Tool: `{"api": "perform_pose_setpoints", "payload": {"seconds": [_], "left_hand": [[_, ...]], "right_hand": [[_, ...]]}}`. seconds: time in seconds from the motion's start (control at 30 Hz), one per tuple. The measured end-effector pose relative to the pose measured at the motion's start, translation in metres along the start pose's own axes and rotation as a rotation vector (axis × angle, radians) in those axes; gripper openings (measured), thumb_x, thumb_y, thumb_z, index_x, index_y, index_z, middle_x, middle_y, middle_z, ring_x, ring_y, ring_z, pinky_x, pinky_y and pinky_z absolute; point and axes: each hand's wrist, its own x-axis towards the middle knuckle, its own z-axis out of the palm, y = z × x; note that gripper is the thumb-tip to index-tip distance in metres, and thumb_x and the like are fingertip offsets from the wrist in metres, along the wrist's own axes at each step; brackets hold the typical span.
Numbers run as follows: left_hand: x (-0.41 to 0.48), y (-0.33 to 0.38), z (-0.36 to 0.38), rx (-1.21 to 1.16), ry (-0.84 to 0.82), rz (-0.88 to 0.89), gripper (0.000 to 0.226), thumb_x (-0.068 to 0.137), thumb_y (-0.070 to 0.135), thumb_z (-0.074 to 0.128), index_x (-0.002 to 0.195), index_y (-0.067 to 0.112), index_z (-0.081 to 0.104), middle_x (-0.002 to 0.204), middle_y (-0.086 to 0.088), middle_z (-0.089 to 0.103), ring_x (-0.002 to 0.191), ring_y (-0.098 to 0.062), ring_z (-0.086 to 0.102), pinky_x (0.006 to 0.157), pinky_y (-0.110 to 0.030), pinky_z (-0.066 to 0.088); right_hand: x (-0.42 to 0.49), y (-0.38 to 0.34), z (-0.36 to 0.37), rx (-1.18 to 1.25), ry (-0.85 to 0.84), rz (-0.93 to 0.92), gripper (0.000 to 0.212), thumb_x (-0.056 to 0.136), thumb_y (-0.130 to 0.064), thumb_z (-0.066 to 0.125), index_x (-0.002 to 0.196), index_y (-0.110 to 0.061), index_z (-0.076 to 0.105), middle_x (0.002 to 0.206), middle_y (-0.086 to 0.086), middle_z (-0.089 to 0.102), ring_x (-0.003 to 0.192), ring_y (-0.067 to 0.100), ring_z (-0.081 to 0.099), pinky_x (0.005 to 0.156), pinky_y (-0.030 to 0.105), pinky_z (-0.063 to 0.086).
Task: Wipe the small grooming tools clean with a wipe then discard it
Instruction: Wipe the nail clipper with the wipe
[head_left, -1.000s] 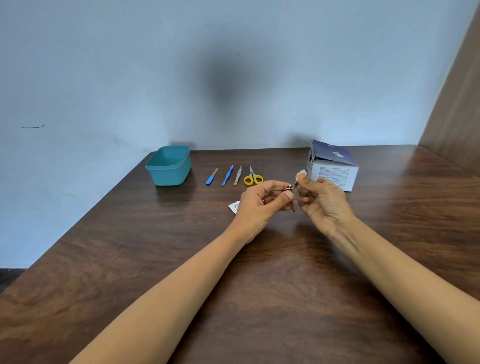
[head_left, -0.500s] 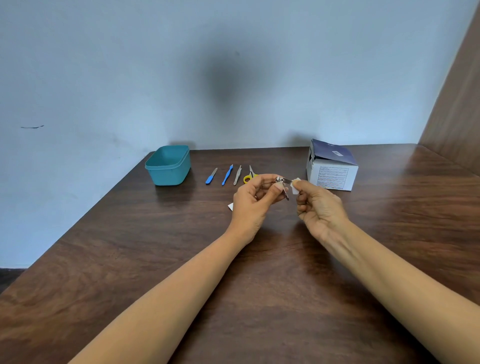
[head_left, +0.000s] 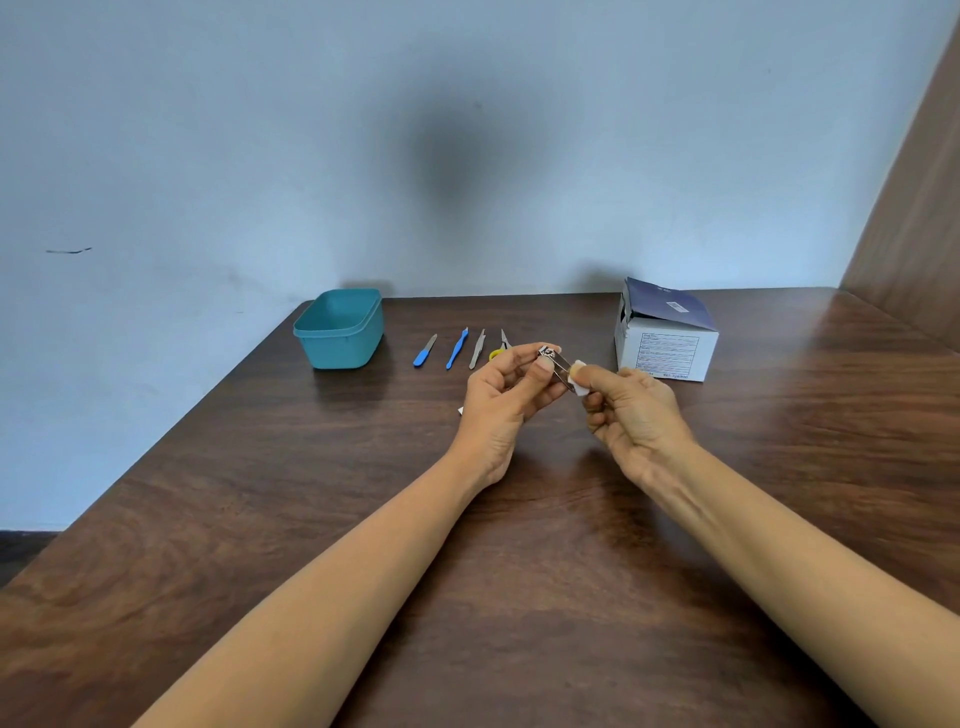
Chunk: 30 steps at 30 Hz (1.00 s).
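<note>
So the person's got a little metal nail clipper (head_left: 555, 361) pinched in the left hand (head_left: 498, 400), thumb and fingers curled round it, held up over the table (head_left: 519, 571) a fair way right of the teal tub (head_left: 343, 348). The right hand (head_left: 628, 410) is pinching a small folded white wipe (head_left: 578, 376) against the clipper's free end, thumb on top, other fingers curled under. So both hands are clamped on something, neither is loose. Between the tub and the hands the other tools lie in a row on the wood: a blue-handled file (head_left: 425, 351) nearest the tub, then a blue stick tool (head_left: 457, 349), then grey tweezers (head_left: 477, 349), then yellow-handled scissors (head_left: 497, 352) half hidden behind the left hand. Can't tell by looking whether any of those have been wiped, they just lie there neatly. My guess is it's midway at best: the clipper is mid-wipe, up to four tools may be waiting, and the wipe hasn't been binned yet. I'd assume the tub is where it ends up, though I can't see its bottom from here. Past the hands, on the far side from the tub, sits an open white box (head_left: 667, 353), and a scrap of white wrapper (head_left: 460, 411) pokes out under the left hand
</note>
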Motion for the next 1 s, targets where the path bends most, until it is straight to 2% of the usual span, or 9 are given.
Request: {"api": "perform_pose_setpoints", "payload": {"seconds": [0.07, 0.13, 0.33, 0.47, 0.67, 0.83, 1.0], "left_hand": [[0.000, 0.001, 0.000, -0.022, 0.005, -0.016, 0.015, 0.093, 0.001, 0.053, 0.101, 0.007, 0.064, 0.088, -0.006, 0.068, 0.081, -0.011, 0.067, 0.076, -0.023, 0.057], [-0.001, 0.003, 0.001, -0.044, 0.013, -0.032, 0.015, 0.093, 0.001, 0.053, 0.100, 0.007, 0.064, 0.088, -0.006, 0.068, 0.081, -0.011, 0.067, 0.075, -0.022, 0.057], [-0.002, 0.007, 0.001, -0.073, 0.008, -0.063, 0.016, 0.094, 0.002, 0.051, 0.099, 0.008, 0.065, 0.085, -0.004, 0.070, 0.081, -0.010, 0.067, 0.078, -0.023, 0.058], [0.000, 0.012, -0.001, -0.128, 0.011, -0.064, 0.016, 0.095, 0.001, 0.049, 0.099, 0.006, 0.063, 0.083, -0.001, 0.072, 0.082, -0.011, 0.070, 0.079, -0.024, 0.058], [0.003, 0.018, -0.006, -0.196, 0.036, -0.110, 0.016, 0.096, 0.003, 0.048, 0.099, 0.006, 0.063, 0.081, 0.000, 0.073, 0.079, -0.008, 0.070, 0.076, -0.022, 0.058], [0.007, 0.023, -0.011, -0.294, 0.083, -0.143, 0.015, 0.096, 0.007, 0.049, 0.100, 0.006, 0.064, 0.082, -0.001, 0.072, 0.079, -0.009, 0.069, 0.073, -0.020, 0.057], [0.009, 0.040, -0.015, -0.456, 0.159, -0.150, 0.017, 0.097, 0.007, 0.047, 0.095, 0.006, 0.064, 0.075, -0.001, 0.071, 0.068, -0.006, 0.068, 0.065, -0.017, 0.057]], "right_hand": [[-0.002, -0.001, 0.001, -0.037, 0.006, -0.036, 0.048, 0.072, 0.000, 0.075, 0.079, -0.024, 0.034, 0.078, 0.007, 0.055, 0.047, 0.005, 0.041, 0.041, 0.016, 0.030], [-0.004, -0.001, 0.001, -0.070, 0.005, -0.064, 0.049, 0.072, 0.000, 0.075, 0.078, -0.024, 0.033, 0.074, 0.006, 0.054, 0.048, 0.006, 0.040, 0.042, 0.017, 0.029], [-0.006, -0.008, 0.000, -0.153, -0.041, 0.002, 0.047, 0.072, 0.001, 0.074, 0.079, -0.022, 0.034, 0.065, 0.001, 0.046, 0.048, 0.006, 0.039, 0.039, 0.015, 0.029], [-0.005, -0.008, -0.003, -0.218, -0.081, 0.040, 0.047, 0.073, 0.004, 0.072, 0.078, -0.023, 0.035, 0.067, 0.002, 0.048, 0.045, 0.005, 0.040, 0.039, 0.015, 0.029], [-0.004, -0.005, -0.005, -0.279, -0.161, 0.042, 0.048, 0.074, 0.003, 0.073, 0.064, -0.025, 0.035, 0.054, -0.002, 0.051, 0.047, 0.007, 0.042, 0.043, 0.016, 0.029], [-0.002, 0.001, -0.009, -0.243, -0.125, 0.027, 0.040, 0.076, -0.001, 0.073, 0.066, -0.023, 0.040, 0.059, 0.000, 0.055, 0.051, 0.007, 0.043, 0.047, 0.017, 0.032], [0.002, 0.007, -0.008, -0.160, -0.109, -0.013, 0.038, 0.077, -0.005, 0.074, 0.066, -0.023, 0.043, 0.069, 0.004, 0.055, 0.050, 0.006, 0.043, 0.046, 0.015, 0.034]]}}
